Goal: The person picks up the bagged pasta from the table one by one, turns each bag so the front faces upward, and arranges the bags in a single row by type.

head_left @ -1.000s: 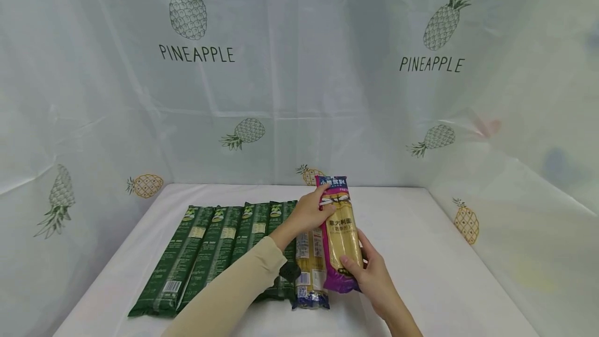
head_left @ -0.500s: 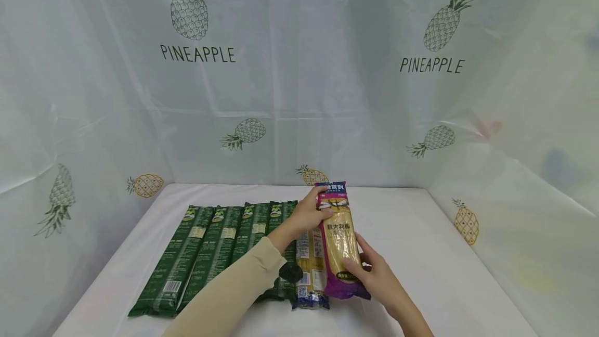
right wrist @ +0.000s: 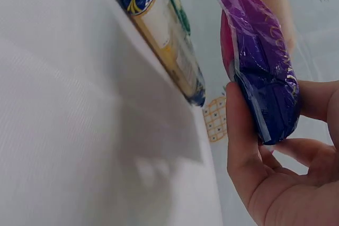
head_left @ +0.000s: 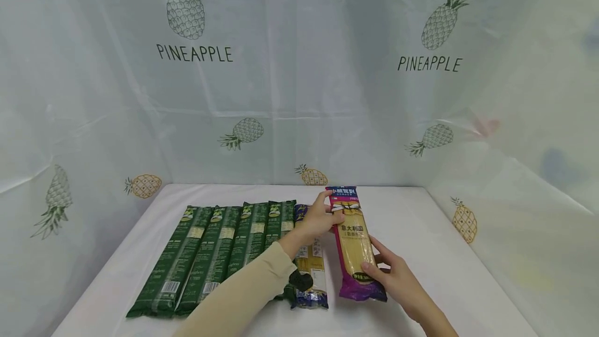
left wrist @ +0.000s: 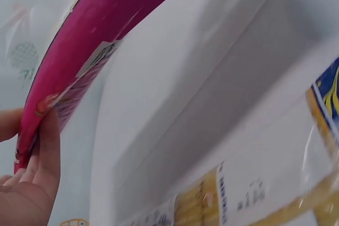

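Observation:
Both hands hold a purple-and-yellow pasta packet [head_left: 354, 243] above the table, its far end leaning slightly left. My left hand [head_left: 318, 220] pinches the packet near its far, blue end. At the near, purple end my right hand [head_left: 393, 277] grips the right edge, with the thumb on top. The left wrist view shows the pink underside of the pasta packet [left wrist: 79, 51] between thumb and fingers. In the right wrist view the packet's purple end [right wrist: 265, 67] sits between thumb and fingers, with a gap over the cloth.
A blue-and-yellow pasta packet [head_left: 310, 274] lies just left of the held one, partly hidden by the left arm. Several green pasta packets [head_left: 173, 259] lie side by side further left on the white table [head_left: 435, 254]. A pineapple-print curtain [head_left: 309, 66] hangs behind.
Both hands have moved right with the purple pasta packet, so a strip of table now shows between it and the blue-and-yellow packet. The other packets lie as before.

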Available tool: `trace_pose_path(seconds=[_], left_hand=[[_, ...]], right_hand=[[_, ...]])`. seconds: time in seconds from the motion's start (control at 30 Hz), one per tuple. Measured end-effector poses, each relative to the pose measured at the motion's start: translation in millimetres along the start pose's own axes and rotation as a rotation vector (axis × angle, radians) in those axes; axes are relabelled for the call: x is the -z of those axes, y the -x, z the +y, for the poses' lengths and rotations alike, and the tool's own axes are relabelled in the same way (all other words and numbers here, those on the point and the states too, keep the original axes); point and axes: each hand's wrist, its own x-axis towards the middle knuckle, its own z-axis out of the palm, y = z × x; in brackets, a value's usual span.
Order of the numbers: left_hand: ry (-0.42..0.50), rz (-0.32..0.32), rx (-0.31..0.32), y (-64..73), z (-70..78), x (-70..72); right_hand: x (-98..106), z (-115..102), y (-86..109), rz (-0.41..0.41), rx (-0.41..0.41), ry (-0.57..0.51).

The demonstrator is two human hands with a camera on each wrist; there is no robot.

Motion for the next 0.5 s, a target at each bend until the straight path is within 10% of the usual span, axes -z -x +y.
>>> trace_pose_path(seconds=[0.5], left_hand=[[0.007,0.053,-0.005,-9.1,-7.6,-46.4]], right_hand=[[36.4,21.4,9.0,0.025,-0.013,0.009]])
